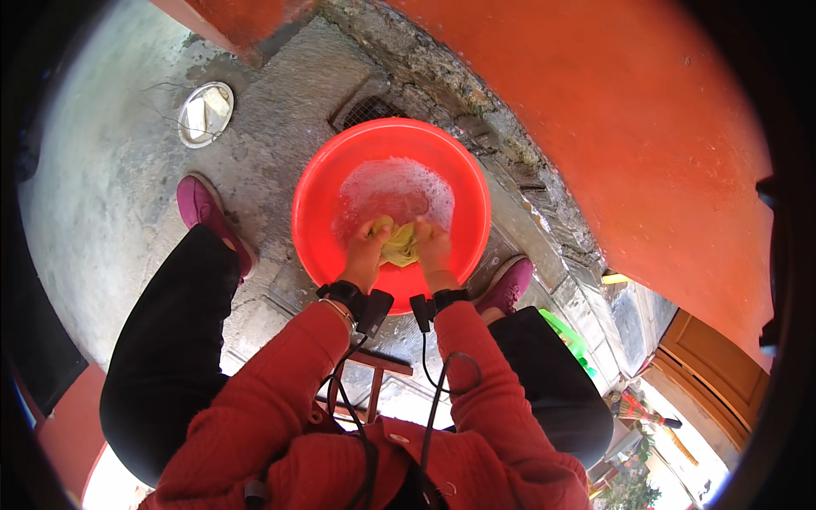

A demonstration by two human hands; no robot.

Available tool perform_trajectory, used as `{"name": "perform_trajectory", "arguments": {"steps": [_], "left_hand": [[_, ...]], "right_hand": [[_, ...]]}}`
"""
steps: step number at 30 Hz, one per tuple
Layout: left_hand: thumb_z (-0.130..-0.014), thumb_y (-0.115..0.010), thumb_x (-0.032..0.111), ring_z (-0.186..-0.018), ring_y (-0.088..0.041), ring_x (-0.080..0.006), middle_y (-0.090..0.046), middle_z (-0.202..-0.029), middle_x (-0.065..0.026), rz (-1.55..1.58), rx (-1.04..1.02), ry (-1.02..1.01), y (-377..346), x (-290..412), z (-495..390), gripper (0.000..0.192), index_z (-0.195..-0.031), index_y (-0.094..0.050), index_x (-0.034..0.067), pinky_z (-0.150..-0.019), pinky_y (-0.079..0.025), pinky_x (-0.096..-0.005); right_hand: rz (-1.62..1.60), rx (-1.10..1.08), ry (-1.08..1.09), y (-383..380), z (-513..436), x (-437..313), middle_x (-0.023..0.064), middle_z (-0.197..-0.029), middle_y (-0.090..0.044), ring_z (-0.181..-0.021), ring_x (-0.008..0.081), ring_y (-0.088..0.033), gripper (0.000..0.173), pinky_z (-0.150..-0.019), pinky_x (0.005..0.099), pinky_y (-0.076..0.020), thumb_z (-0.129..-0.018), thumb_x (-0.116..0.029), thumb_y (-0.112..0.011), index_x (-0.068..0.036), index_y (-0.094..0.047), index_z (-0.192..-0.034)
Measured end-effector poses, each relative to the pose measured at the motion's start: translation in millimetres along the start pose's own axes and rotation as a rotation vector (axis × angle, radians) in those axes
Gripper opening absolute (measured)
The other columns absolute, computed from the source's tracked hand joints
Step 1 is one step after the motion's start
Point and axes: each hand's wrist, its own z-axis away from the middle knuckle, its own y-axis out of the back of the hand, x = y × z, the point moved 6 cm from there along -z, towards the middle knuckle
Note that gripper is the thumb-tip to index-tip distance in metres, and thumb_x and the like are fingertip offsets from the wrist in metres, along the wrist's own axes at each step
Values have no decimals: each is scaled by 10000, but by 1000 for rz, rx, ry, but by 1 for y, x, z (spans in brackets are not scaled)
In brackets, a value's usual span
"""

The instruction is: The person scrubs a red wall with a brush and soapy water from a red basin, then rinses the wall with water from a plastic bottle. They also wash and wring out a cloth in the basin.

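Observation:
A bunched yellow-green cloth [400, 246] is held between my two hands over the near side of a red plastic basin [317, 191]. My left hand [366, 250] grips its left end, with the thumb on top. Its right end is in my right hand [433, 242], which looks slightly blurred. Soapy water with white suds [398, 175] lies in the bottom of the basin. Whether the cloth's underside touches the water I cannot tell.
The basin stands on wet concrete between my purple shoes [203, 203]. Beyond it is a drain grate [371, 109]. A round metal tray [189, 141] with two pale blocks lies at the upper left. An orange wall [612, 127] rises on the right. Cables [426, 370] hang from my wrist straps.

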Motion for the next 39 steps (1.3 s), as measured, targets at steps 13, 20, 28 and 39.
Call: {"name": "perform_trajectory", "arguments": {"steps": [13,20,28,39], "left_hand": [[-820,-616,596,-1188,-440,-364,-389,-1372,-102,58,-95,542,13,-32,4,728,-1380,-354,212,-750,-490,-636],[-909,-586,363,-944,-623,-240,-608,-1050,-60,112,-344,299,-17,2,6,295,-1117,-562,155,-797,-537,-427],[-939,-523,145,-989,-628,-237,-625,-1112,-104,483,-410,425,-82,44,75,262,-1187,-561,69,-846,-536,-358],[-936,-563,314,-694,-606,-182,-618,-867,-110,138,-707,367,-127,71,173,309,-1073,-569,38,-496,-467,-247]], "right_hand": [[369,-381,152,-3,21,-57,157,-924,-658,-876,344,-637,363,-760,421,-517,-657,-187,-783,-30,-620,-941],[43,-490,544,34,64,-123,65,-907,-667,-821,217,-640,356,-733,323,-506,-706,-194,-797,-74,-644,-1004],[-969,-655,-325,64,60,-82,115,-1236,-566,-1101,231,-556,641,-922,422,-463,-844,-419,-676,-43,-454,-1313],[-871,-530,10,95,41,-152,142,-1075,-628,-937,269,-632,568,-828,397,-515,-840,-385,-693,-13,-519,-1231]]}}
